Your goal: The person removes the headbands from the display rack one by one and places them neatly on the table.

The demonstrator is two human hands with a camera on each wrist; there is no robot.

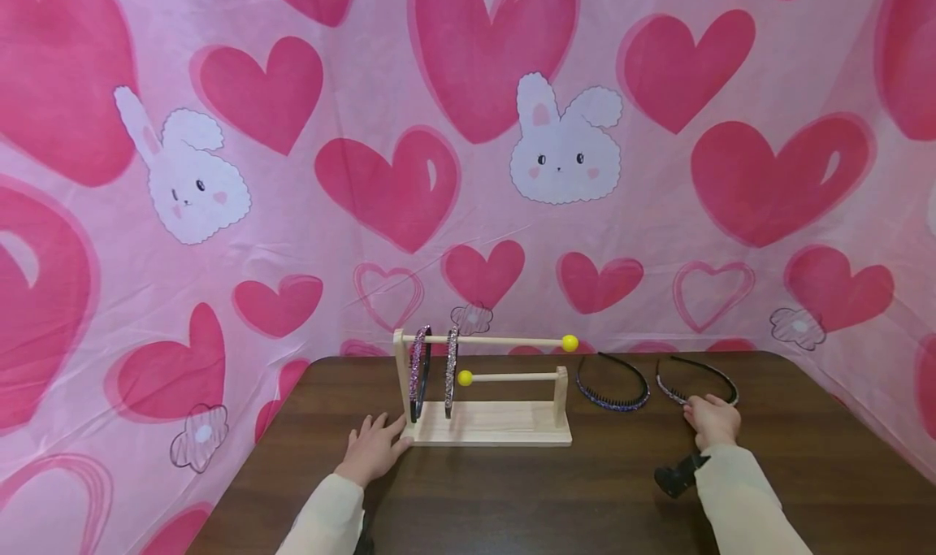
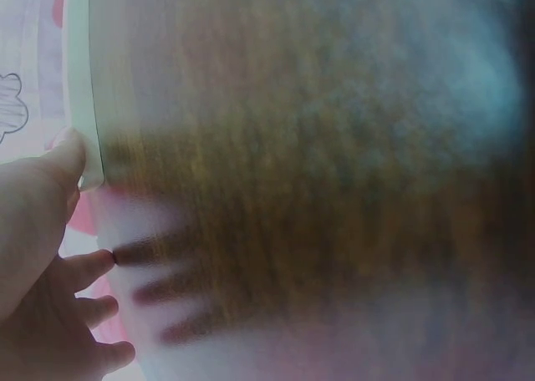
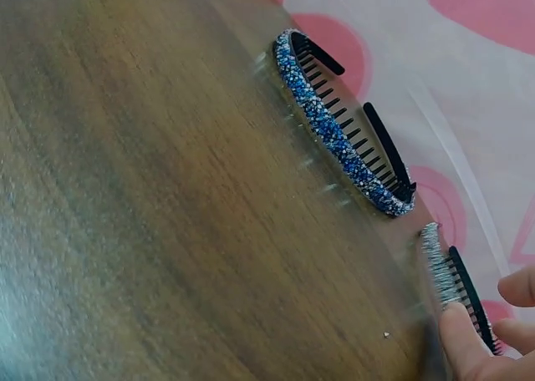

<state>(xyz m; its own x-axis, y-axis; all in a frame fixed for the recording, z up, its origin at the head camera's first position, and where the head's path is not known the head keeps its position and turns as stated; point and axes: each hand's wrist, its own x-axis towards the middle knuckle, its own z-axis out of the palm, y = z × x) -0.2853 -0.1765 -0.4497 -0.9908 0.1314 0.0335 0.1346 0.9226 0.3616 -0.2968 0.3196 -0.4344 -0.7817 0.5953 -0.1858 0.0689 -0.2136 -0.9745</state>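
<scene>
My left hand (image 1: 373, 451) lies on the table with fingers spread, its thumb against the left end of a light wooden headband stand (image 1: 490, 437). In the left wrist view that thumb touches the pale stand's edge (image 2: 82, 88). A pink-purple glitter headband (image 1: 417, 372) and a silver glitter headband (image 1: 450, 372) hang on the stand's longer, upper rod. At the right, my right hand (image 1: 712, 421) reaches a second silver headband (image 1: 720, 374) lying on the table. In the right wrist view its thumb touches the glitter band (image 3: 436, 260), while the other visible fingertips stand apart from the thumb.
A blue-purple glitter headband (image 1: 617, 405) with black comb teeth lies between the stand and my right hand. Yellow balls cap the upper rod (image 1: 569, 343) and the lower rod (image 1: 465, 378). Behind the dark wood table (image 1: 541, 498) hangs a pink heart-print cloth (image 1: 475, 214).
</scene>
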